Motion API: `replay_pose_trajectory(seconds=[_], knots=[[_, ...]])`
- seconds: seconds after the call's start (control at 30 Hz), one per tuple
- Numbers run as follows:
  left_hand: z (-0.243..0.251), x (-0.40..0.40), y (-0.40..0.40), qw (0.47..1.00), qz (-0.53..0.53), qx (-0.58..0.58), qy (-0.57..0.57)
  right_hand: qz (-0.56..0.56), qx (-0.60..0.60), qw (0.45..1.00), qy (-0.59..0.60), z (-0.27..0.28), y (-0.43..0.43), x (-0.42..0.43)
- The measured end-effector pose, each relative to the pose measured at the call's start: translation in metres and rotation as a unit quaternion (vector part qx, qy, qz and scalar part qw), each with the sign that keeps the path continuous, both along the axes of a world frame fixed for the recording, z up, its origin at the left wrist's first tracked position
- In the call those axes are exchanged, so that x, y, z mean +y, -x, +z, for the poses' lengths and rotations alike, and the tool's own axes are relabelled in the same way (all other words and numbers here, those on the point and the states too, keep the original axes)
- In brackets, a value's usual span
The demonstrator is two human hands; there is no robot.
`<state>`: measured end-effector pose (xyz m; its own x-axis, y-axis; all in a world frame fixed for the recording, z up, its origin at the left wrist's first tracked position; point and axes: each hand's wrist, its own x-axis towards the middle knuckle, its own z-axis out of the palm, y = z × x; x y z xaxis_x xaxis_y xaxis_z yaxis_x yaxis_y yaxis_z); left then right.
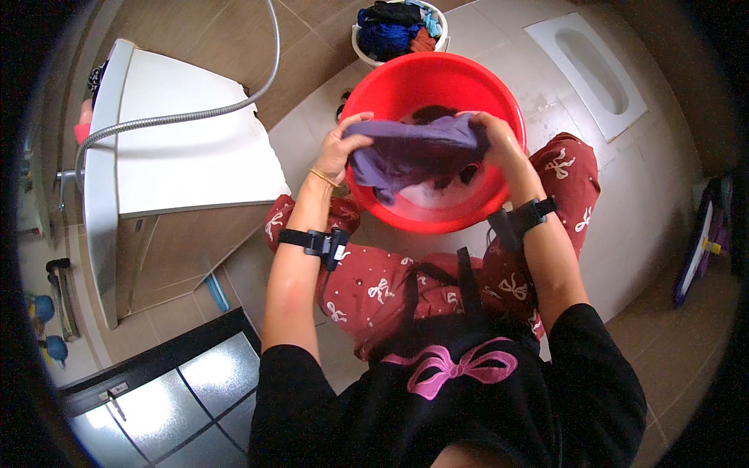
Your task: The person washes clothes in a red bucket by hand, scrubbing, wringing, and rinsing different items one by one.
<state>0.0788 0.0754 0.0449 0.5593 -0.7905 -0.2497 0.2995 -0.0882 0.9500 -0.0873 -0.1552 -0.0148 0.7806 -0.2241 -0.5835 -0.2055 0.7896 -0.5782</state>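
Observation:
Between my two hands a purple cloth garment [418,137] is stretched out over a red plastic basin [383,82]. My left hand [345,146] grips its left end, thumb and fingers pinching the fabric. On the other end my right hand [494,137] holds the top edge, its fingertips partly behind the cloth. The lower part of the garment is dark and blurred. Inside the basin, dark wet cloth [433,113] shows behind the garment, with whitish, sudsy-looking water [436,199] below it. Much of the basin's inside is hidden by the garment.
Behind the basin stands a white bucket [442,44] heaped with clothes [389,35]. A squat toilet [591,64] is set in the tiled floor [638,181] at far right. To the left is a white washbasin counter [181,146] with a metal shower hose [175,119] across it.

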Motion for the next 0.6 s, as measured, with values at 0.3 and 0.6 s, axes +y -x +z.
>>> replay_pose_trajectory(seconds=[0.3,0.6], knots=[[-0.012,-0.098,0.151,0.901,0.075,-0.415,-0.104,-0.184,-0.219,0.894,-0.346,-0.056,-0.007,0.098],[-0.064,-0.11,0.068,0.826,0.139,-0.511,-0.192,-0.175,0.071,0.958,-0.215,-0.028,-0.024,0.095]])
